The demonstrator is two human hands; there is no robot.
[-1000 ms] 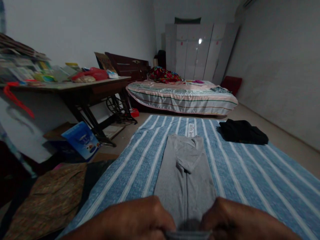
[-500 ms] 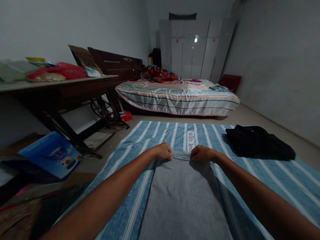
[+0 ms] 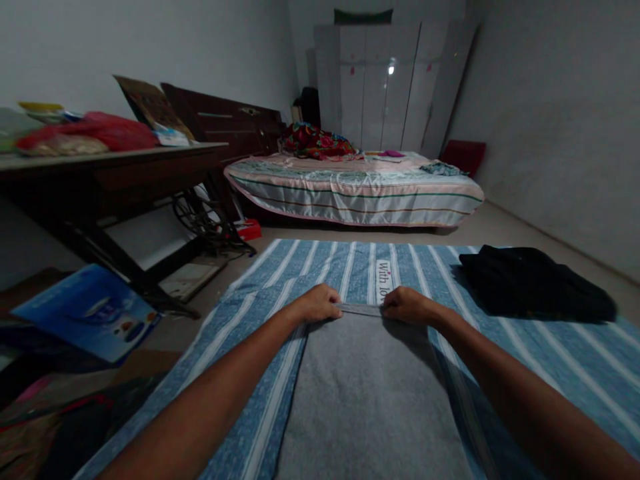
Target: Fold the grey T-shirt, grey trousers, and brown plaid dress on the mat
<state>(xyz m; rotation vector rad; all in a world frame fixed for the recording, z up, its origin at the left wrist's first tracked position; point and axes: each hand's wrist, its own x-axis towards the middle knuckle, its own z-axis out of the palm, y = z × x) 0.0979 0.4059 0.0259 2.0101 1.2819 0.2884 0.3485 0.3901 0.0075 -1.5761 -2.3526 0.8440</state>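
Observation:
A grey piece of clothing [image 3: 370, 393] lies lengthwise in front of me, its near end cut off by the bottom of the view. At its far edge, my left hand [image 3: 320, 303] pinches the left corner. My right hand [image 3: 403, 305] grips the right corner of that same edge, fingers curled over it. Between the two hands the edge runs nearly straight. Beneath the garment spreads a blue and white striped sheet [image 3: 330, 263], with a "With love" print just beyond my hands. The garment's exact kind cannot be made out.
Folded black clothing [image 3: 530, 283] rests on the sheet at the right. A treadle table [image 3: 125, 160] with bags on top stands left, above a blue box [image 3: 95, 310]. Farther back are a bed [image 3: 350, 190] and a pale wardrobe [image 3: 375, 87].
My left hand's fingers have shifted from a fist to a pinch on the garment's edge. The right hand keeps its hold. The whole view has shifted slightly.

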